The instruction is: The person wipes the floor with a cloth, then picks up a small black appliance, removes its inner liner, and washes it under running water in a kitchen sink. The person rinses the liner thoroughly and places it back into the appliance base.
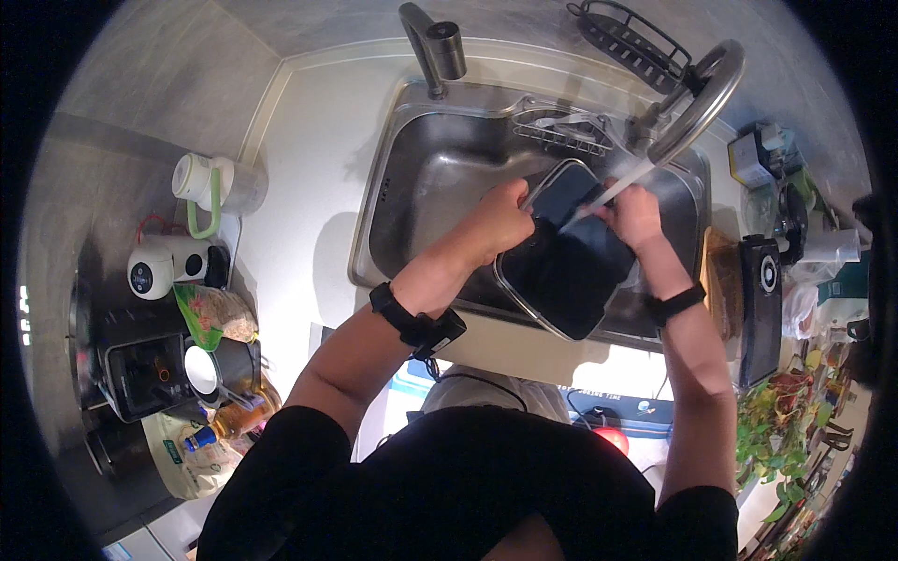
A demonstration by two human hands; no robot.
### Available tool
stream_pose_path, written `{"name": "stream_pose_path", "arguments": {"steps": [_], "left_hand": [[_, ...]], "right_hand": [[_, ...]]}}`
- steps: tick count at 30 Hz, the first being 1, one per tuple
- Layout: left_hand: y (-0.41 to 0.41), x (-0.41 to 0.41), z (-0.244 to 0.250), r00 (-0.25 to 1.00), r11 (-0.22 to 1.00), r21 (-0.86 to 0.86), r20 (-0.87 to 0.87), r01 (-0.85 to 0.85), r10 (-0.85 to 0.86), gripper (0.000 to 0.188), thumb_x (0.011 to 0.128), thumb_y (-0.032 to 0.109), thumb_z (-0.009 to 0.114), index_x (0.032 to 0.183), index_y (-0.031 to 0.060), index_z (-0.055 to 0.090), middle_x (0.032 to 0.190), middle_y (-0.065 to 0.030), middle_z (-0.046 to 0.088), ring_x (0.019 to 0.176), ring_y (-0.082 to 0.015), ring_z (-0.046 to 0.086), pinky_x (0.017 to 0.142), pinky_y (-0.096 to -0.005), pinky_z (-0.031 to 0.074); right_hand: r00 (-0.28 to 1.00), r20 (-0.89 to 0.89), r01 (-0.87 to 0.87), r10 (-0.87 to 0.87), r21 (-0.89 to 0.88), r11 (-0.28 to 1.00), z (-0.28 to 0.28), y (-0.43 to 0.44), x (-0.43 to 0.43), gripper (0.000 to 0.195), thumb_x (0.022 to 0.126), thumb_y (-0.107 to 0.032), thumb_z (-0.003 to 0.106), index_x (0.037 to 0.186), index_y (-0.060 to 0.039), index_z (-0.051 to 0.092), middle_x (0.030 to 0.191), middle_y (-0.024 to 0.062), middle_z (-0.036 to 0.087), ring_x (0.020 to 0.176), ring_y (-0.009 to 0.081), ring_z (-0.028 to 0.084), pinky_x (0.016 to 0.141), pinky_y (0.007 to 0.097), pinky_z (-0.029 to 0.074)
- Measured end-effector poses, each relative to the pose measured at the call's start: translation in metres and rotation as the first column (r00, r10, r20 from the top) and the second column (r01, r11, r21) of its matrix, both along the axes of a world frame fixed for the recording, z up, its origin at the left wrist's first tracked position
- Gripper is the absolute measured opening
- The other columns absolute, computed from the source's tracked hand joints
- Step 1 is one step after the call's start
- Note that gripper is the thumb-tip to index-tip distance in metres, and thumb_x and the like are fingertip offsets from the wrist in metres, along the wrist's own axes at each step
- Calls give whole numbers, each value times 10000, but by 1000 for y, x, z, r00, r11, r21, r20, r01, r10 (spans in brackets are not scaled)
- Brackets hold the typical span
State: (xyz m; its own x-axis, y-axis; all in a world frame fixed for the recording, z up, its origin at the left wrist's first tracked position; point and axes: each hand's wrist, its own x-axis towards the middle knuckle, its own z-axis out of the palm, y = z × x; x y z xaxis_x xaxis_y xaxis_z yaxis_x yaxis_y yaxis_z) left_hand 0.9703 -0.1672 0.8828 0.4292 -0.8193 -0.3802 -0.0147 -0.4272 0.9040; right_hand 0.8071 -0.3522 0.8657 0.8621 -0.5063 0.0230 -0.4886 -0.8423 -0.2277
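A dark rectangular pan or tray (572, 280) with a pale metal rim is held tilted over the stainless-steel sink (428, 182). My left hand (501, 221) grips its left rim, fingers curled around the edge. At the opposite edge, my right hand (631, 214) holds the pan with bent fingers, partly covered by the water stream. Water (610, 193) runs from the curved metal faucet (701, 105) onto the pan's dark surface, with fine spray around it. Both wrists wear black bands.
A second dark faucet (428, 49) stands at the sink's back left. A wire basket (561, 130) hangs inside the back wall. Left on the counter are a pitcher with a green handle (217, 186) and an oil bottle (242, 414). A black box-shaped object (761, 308) and a leafy plant (779, 421) stand right.
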Motion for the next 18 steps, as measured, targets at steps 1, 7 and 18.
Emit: {"name": "stream_pose_path", "arguments": {"steps": [1,7,18], "left_hand": [[-3,2,-1,1000,1000,-9,-13,22,-23,241,653,-61,543,870,38,511,759,-36,496,660,-144,471,517,-301,351],[-18,-9,6,994,998,37,-100,44,-40,283,640,-82,535,892,44,512,767,-33,479,658,-151,467,504,-298,344],[-19,-11,-1,976,988,-94,-168,123,-138,270,607,-84,546,843,43,508,771,-22,476,636,-126,444,483,-262,324]], "right_hand": [[996,-85,14,-16,-22,1000,8,-3,6,345,780,-395,725,907,-83,654,834,175,655,807,381,635,705,453,517],[917,196,-299,348,-241,923,20,-21,44,410,811,-459,653,832,-50,652,776,158,643,755,343,648,631,431,509],[986,157,24,-56,201,979,39,-10,-25,299,861,-257,647,1088,-62,653,978,190,665,904,374,636,779,424,516]]}}
